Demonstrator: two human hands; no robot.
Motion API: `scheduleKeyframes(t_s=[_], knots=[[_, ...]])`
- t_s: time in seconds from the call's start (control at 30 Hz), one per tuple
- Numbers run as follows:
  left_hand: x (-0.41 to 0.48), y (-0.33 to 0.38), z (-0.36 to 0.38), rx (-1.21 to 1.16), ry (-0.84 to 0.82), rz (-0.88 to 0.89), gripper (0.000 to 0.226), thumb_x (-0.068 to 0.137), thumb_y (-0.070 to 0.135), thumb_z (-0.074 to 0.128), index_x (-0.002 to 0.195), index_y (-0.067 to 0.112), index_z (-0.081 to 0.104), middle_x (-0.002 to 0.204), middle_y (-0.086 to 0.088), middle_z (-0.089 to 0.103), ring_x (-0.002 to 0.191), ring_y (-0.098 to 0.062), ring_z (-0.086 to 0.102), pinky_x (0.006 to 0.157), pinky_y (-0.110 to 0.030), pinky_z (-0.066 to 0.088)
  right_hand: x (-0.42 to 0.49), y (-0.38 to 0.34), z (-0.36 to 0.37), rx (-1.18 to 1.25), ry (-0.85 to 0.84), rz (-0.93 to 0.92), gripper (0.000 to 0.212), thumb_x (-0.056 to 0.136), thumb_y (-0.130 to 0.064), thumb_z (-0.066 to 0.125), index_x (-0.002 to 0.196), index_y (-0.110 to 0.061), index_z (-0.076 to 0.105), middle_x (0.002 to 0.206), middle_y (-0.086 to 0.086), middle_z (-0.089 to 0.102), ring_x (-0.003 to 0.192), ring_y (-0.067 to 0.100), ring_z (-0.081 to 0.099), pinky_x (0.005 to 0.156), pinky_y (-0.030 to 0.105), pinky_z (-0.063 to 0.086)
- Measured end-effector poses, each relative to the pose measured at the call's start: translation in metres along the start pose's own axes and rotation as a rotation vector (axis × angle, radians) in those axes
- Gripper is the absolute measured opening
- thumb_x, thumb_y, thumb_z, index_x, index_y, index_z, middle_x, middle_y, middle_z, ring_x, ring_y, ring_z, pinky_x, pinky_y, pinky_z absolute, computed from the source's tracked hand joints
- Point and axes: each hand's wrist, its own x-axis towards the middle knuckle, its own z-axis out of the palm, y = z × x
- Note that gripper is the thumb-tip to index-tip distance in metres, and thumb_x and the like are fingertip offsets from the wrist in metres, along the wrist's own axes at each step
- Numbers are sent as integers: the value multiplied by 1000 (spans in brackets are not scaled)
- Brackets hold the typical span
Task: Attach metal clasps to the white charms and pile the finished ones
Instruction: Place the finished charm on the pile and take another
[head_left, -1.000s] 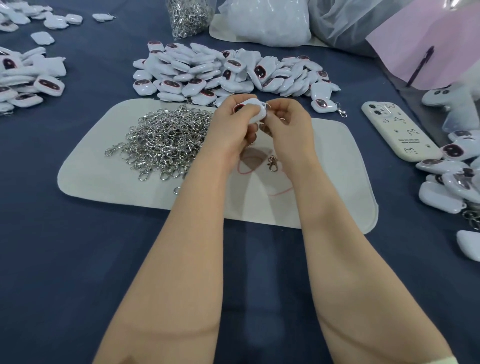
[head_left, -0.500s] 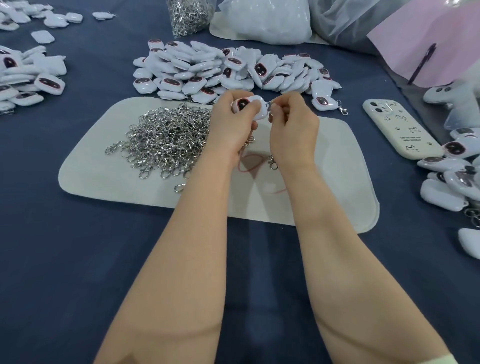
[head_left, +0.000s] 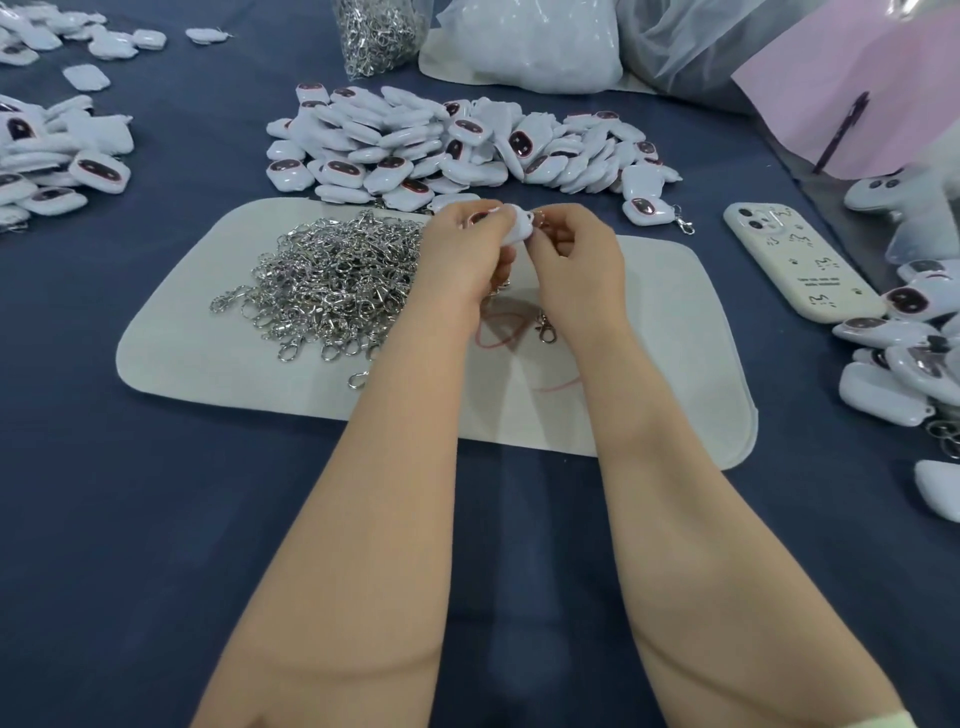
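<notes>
Fingers (head_left: 563, 236) pinching white charm (head_left: 519, 232) and clasp (head_left: 544, 328), join hidden between them

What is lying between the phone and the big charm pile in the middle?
In the head view, one white charm with a metal clasp on it lies there, just off the pile's edge on the blue cloth.

Above the white mat (head_left: 675, 338), the left grip (head_left: 462, 260) holds a white charm (head_left: 517, 232) while the right grip (head_left: 576, 260) pinches a clasp ring (head_left: 541, 216) at its edge, near the heap of clasps (head_left: 332, 280).
</notes>
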Motion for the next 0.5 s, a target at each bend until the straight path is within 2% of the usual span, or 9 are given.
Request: scheduleKeyframes(t_s=[0.1, 0.17, 0.23, 0.3, 0.4, 0.5], knots=[[3, -1, -4, -297, -27, -184, 17, 95, 8, 51, 78, 10, 52, 57, -2, 51, 36, -4, 44, 39, -15, 37, 0, 2, 1, -37, -39, -29, 14, 94, -15, 51, 95, -18, 65, 80, -10, 62, 76, 6, 57, 71, 19, 42], [4, -1, -4, -364, -42, -225, 20, 96, 8, 49, 76, 9, 52, 56, -1, 51, 34, -2, 42, 36, -14, 35, 0, 2, 2, -135, -77, -64, 21, 97, -18, 45, 83, -22, 60, 69, -13, 54, 68, 6, 48, 60, 19, 33], [4, -1, -4, -379, -50, -235, 20, 96, 9, 49, 76, 10, 51, 49, 1, 50, 34, -3, 42, 37, -14, 35, -1, 2, 3, -129, -68, -66, 20, 97, -18, 45, 93, -19, 65, 80, -10, 58, 79, 10, 50, 67, 19, 34], [4, -1, -3, -377, -53, -237, 20, 96, 10, 50, 76, 11, 49, 38, 4, 46, 34, -3, 43, 37, -15, 36, -1, 1, 3, -44, -6, -50, 18, 95, -15, 51, 106, -15, 65, 93, -8, 61, 89, 7, 56, 76, 13, 39], [2, 0, -4, -402, -78, -267, 19, 96, 10, 50, 77, 11, 49, 39, 4, 46, 34, -3, 43, 37, -15, 37, -2, -1, 1, 37, 68, -49, 11, 91, -12, 55, 94, -20, 62, 85, -13, 61, 83, 3, 58, 73, 5, 40], [1, 0, -3, -364, -75, -280, 19, 95, 10, 52, 76, 12, 50, 49, 2, 48, 36, -4, 43, 38, -14, 37, -1, -3, 1, 104, 138, -58, 10, 92, -12, 55, 87, -20, 59, 75, -17, 58, 76, 3, 56, 70, 8, 42]])
